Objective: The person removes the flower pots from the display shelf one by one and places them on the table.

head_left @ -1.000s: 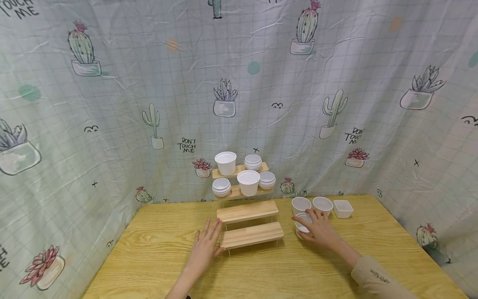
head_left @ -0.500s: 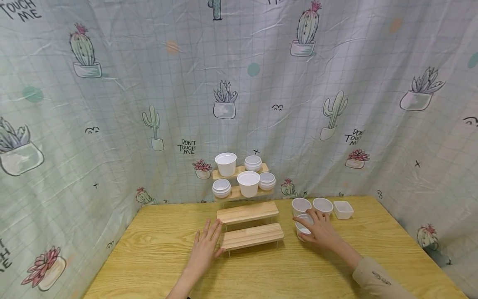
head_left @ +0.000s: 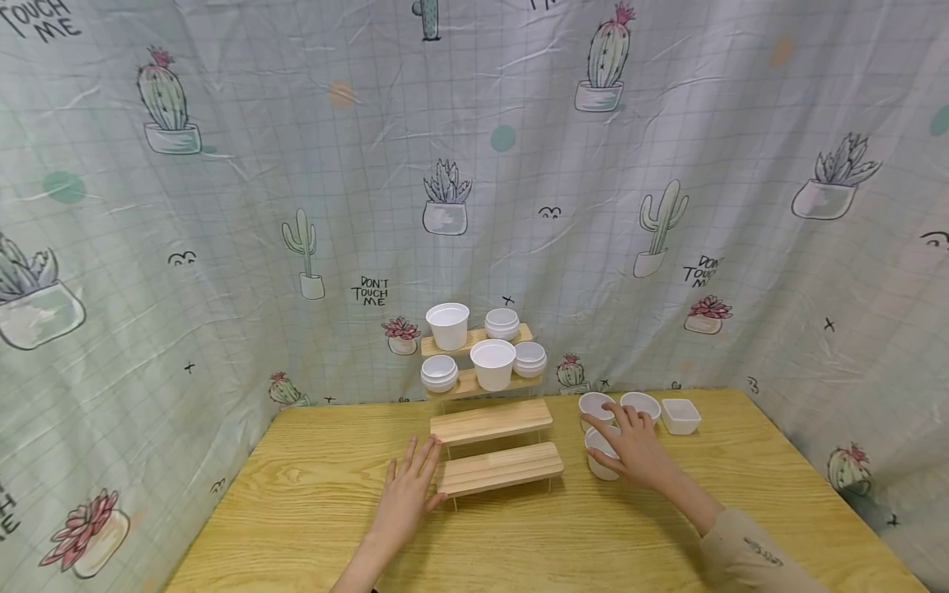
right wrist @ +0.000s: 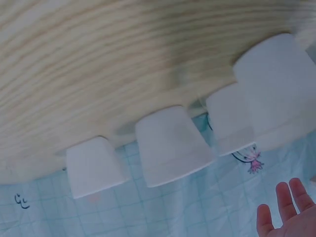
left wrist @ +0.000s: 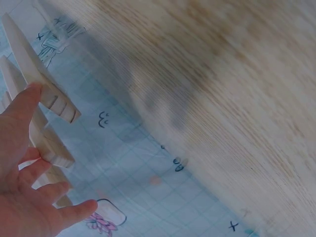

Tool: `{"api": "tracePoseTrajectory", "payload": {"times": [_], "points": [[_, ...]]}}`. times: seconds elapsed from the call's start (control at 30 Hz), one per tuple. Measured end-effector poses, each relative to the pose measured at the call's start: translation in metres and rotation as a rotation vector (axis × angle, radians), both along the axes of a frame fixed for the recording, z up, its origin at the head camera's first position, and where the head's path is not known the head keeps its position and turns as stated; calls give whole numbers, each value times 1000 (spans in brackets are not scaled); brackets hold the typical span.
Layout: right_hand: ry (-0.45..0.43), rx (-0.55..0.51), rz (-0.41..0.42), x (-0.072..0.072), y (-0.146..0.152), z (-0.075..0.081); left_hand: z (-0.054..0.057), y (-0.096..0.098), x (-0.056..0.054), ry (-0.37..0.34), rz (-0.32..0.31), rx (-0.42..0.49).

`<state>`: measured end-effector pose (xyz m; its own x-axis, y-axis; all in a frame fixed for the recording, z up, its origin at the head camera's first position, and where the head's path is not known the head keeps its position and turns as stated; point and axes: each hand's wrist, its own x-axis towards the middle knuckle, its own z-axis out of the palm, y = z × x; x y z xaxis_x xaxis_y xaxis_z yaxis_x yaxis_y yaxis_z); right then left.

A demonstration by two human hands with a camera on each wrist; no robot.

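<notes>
Grip on front pot (right wrist: 276, 89) looks loosened: right hand (head_left: 639, 451) has drawn back slightly, more rim exposed than moments ago. Probably pot is released, left upright on table (head_left: 319, 478), right of stand (head_left: 500, 468) and apart from it. Right fingers spread, seemingly holding nothing. Left hand (head_left: 403, 494) has fingers straight, grasping nothing; left wrist view adds thumb touching stand's end, harder to tell from head. Right wrist view shows front pot's outer wall; head view looks into its mouth.
</notes>
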<state>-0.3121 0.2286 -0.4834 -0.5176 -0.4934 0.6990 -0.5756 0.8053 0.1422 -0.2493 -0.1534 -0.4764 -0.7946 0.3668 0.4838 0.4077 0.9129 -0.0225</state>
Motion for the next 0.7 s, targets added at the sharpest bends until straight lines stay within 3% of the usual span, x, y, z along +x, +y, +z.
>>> {"api": "tracePoseTrajectory", "payload": {"times": [0.17,0.47,0.57,0.7], "points": [[-34,1,-6,2,-8,11,-2,1,-1,16,-7,0],[-43,13,-7,1,-20,27,-5,2,-2,156,-71,27],[-27,6,13,-1,-24,32,-6,2,-3,143,-60,20],[11,-4,37,-5,-29,39,-5,4,-4,72,-22,-3]]}}
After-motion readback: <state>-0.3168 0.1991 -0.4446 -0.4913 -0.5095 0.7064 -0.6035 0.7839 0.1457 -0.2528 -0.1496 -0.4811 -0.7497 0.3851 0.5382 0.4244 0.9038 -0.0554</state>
